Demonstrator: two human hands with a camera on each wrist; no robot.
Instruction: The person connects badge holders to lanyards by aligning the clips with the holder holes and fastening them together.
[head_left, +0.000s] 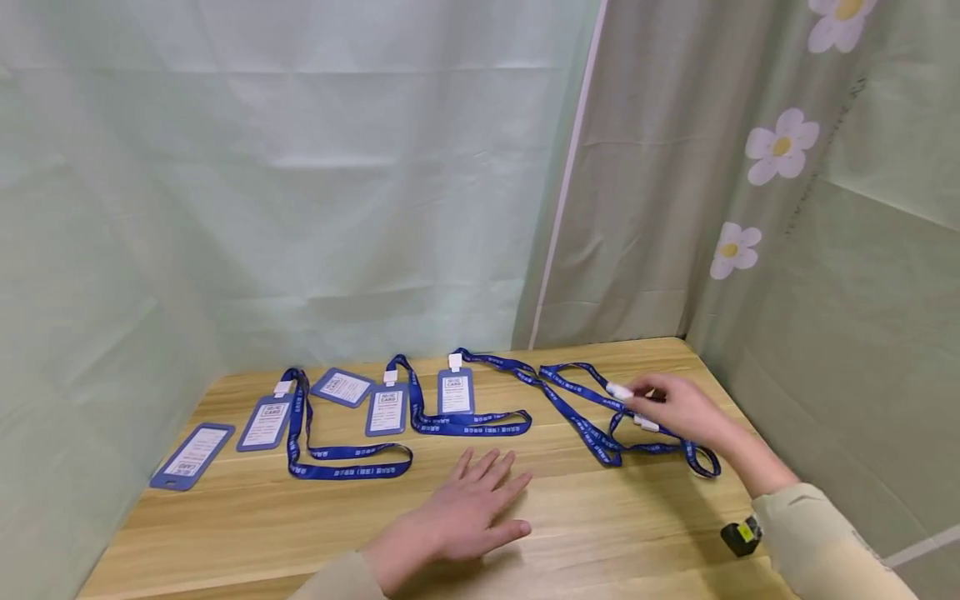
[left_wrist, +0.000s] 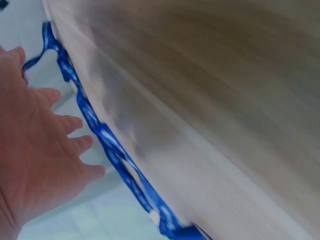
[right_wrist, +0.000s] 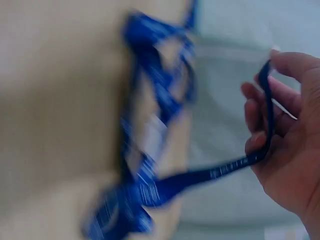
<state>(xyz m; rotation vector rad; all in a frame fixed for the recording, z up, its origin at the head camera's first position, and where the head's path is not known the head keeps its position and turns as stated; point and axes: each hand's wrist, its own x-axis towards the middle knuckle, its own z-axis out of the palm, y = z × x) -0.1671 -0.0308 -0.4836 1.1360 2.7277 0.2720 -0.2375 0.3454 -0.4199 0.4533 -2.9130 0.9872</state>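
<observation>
At the right of the head view my right hand (head_left: 684, 408) pinches the white clip (head_left: 618, 391) of a blue lanyard between thumb and fingertips. In the right wrist view its strap (right_wrist: 212, 174) runs across the palm down to the other blue straps. A second white clip (head_left: 646, 422) lies just below this hand, on a tangled lanyard (head_left: 592, 442). My left hand (head_left: 476, 508) is held flat, palm down and fingers spread, low over the front middle of the table. Nothing is in its grasp; a lanyard loop (head_left: 480, 430) lies beyond its fingertips.
Clipped to lanyards are three blue card holders: left (head_left: 265, 422), middle (head_left: 386, 409) and right (head_left: 455, 391). Two loose card holders (head_left: 192, 456) lie at the left and back. A small black object (head_left: 739, 540) sits beside the right sleeve. Curtains (head_left: 375, 208) surround the wooden table (head_left: 247, 533).
</observation>
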